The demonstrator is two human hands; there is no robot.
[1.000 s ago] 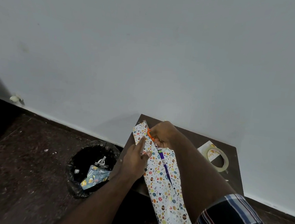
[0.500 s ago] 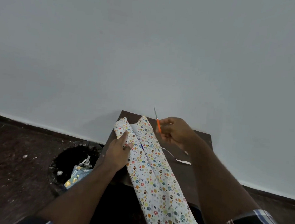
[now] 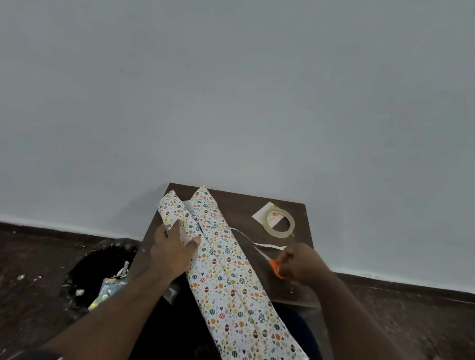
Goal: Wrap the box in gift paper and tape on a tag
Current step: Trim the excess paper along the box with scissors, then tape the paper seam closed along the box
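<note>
A long box wrapped in white gift paper (image 3: 230, 277) with coloured egg prints lies across the small dark table (image 3: 292, 293) and over its near edge. The paper's far end is split into two flaps. My left hand (image 3: 171, 251) presses flat on the left flap near that end. My right hand (image 3: 300, 264) grips orange-handled scissors (image 3: 270, 263) low over the table to the right of the box, blades pointing away. A clear tape roll (image 3: 280, 222) lies on a pale card at the far right. A thin cut paper strip (image 3: 259, 240) lies between box and tape.
A black-lined waste bin (image 3: 93, 276) with paper scraps stands on the floor left of the table. A pale wall rises directly behind the table. Dark speckled floor lies on both sides.
My right hand lifted the scissors off the paper's far end and brought them right and down to the table. The view shifted left. My left hand stayed on the left flap.
</note>
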